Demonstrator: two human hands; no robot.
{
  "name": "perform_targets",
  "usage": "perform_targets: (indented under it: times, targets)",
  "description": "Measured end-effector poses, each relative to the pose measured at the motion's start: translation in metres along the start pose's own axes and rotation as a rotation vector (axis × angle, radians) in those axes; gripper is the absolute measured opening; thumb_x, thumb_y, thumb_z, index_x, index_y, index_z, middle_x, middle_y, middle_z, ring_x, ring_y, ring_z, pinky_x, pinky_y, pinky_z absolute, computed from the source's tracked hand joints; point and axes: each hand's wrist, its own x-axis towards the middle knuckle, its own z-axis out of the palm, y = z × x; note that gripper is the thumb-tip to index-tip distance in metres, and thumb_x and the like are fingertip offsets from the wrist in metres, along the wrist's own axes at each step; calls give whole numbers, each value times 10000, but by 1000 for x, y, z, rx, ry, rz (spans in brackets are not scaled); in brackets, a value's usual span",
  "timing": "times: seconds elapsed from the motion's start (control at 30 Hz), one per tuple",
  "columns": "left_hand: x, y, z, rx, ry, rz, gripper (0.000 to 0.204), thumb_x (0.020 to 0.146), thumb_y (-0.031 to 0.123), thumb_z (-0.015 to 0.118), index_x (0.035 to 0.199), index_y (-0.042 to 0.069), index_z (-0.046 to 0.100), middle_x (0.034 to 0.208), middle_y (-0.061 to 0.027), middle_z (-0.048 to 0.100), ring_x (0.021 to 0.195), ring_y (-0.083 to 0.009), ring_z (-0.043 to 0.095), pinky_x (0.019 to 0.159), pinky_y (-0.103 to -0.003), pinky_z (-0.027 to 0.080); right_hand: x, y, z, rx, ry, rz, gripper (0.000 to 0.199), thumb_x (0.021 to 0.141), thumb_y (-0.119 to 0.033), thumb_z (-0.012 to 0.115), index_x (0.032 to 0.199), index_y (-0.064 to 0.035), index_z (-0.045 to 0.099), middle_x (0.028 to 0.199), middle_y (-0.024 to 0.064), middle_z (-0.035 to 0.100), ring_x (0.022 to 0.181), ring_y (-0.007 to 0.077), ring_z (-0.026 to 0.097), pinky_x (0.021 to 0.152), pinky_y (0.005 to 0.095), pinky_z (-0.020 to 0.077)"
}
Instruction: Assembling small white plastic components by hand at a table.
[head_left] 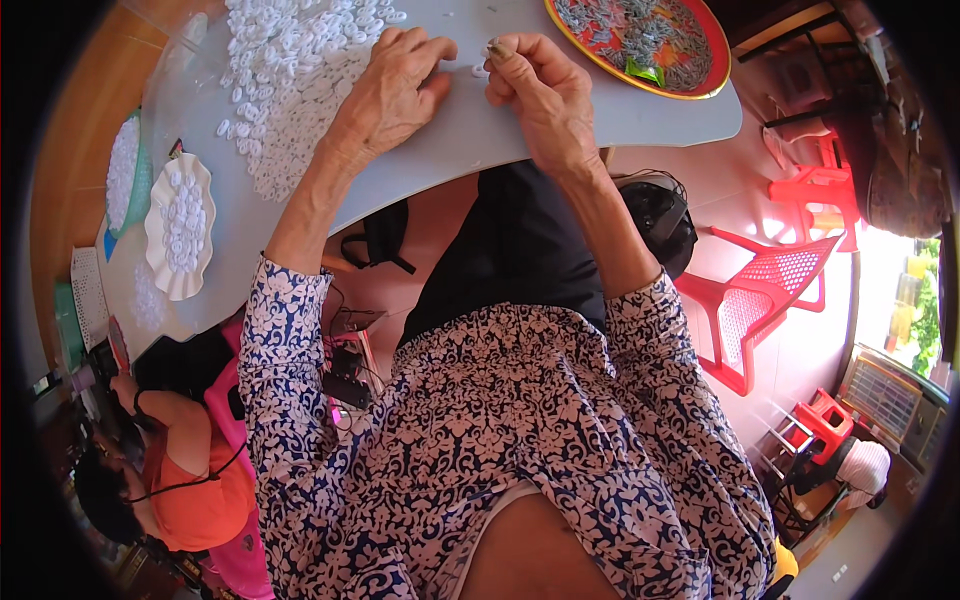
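Over the grey table (400, 190), my left hand (385, 95) is loosely curled, its thumb apart from the bent fingers and nothing visible between them. Just right of it, my right hand (545, 95) is closed in a pinch, thumb against the index finger. Whatever the pinch holds is too small to make out. A small white oval piece (479, 71) lies between the two hands. Left of my left hand spreads a big heap of small white oval plastic pieces (290, 60). Beyond my right hand stands a red round tray (722, 50) with many small grey pieces (650, 35).
A scalloped white dish (157, 225) and a green basket (142, 170), both with white pieces, stand at the table's left. A person in orange (205, 490) sits at lower left. Red plastic chairs (745, 300) and a dark round object (665, 225) are on the right.
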Motion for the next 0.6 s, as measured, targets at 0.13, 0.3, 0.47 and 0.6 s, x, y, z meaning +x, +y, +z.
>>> perform_targets:
  times: [0.13, 0.3, 0.47, 0.6]
  targets:
    - [4, 12, 5, -18, 57, 36, 229, 740, 52, 624, 966, 30, 605, 858, -113, 503, 894, -295, 474, 828, -371, 421, -1, -1, 1, 32, 36, 10, 143, 895, -144, 611, 944, -12, 588, 771, 19, 553, 640, 82, 471, 612, 229, 428]
    - [10, 11, 13, 3, -27, 14, 226, 761, 59, 617, 984, 27, 605, 866, -118, 505, 901, -305, 476, 806, -373, 426, 0, -1, 4, 80, 82, -45, 145, 886, -136, 622, 906, 5, 591, 728, 7, 581, 589, 61, 491, 549, 198, 408]
    - [12, 4, 16, -134, 113, 28, 180, 833, 89, 581, 993, 24, 633, 836, -93, 590, 839, -249, 538, 775, -335, 441, 0, -1, 7, 21, 104, -65, 135, 886, -117, 617, 914, 12, 591, 716, 5, 580, 598, 57, 495, 554, 195, 416]
    - [5, 3, 8, -804, 111, -414, 257, 918, 194, 527, 1015, -14, 642, 839, -58, 669, 803, -100, 575, 769, -234, 439, -1, -2, 5, -98, 57, -94, 136, 877, -106, 625, 918, 23, 606, 718, 5, 590, 619, 58, 514, 569, 197, 437]
